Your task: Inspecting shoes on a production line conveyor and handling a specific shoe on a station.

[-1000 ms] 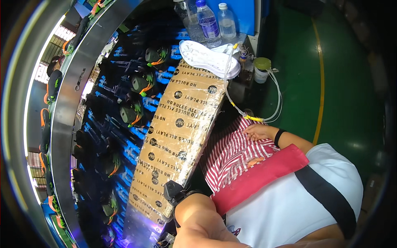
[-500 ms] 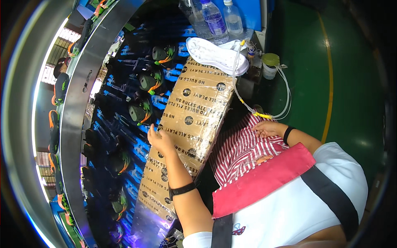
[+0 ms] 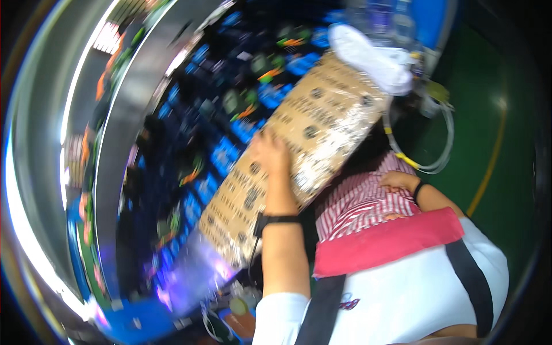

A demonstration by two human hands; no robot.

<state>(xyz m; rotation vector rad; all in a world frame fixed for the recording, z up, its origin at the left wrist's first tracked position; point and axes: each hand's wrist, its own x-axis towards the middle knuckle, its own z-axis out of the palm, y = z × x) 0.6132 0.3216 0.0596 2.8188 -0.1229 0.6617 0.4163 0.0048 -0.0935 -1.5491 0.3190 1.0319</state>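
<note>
My left hand (image 3: 271,152) lies over the left edge of a long board wrapped in printed brown packing tape (image 3: 322,109), with its fingers apart and nothing in them. My right hand (image 3: 399,181) rests against the red-and-white striped apron (image 3: 359,198), fingers loosely curled, and nothing shows in them. A white shoe sole (image 3: 368,57) lies across the far end of the board. Left of the board, dark shoe parts with green and orange trim (image 3: 236,103) sit among blue holders (image 3: 227,155). Motion blur softens their details.
Plastic bottles (image 3: 379,20) stand behind the sole. A pale looped hose with yellow bands (image 3: 422,168) hangs near a lidded tub (image 3: 434,98) at right. A curved metal rail (image 3: 129,92) runs along the left. Beyond the apron lies green floor with a yellow line (image 3: 489,167).
The view has swung, so the board and sole appear farther right. My left hand has come down from beside the board's edge onto it. My right hand stays at the apron.
</note>
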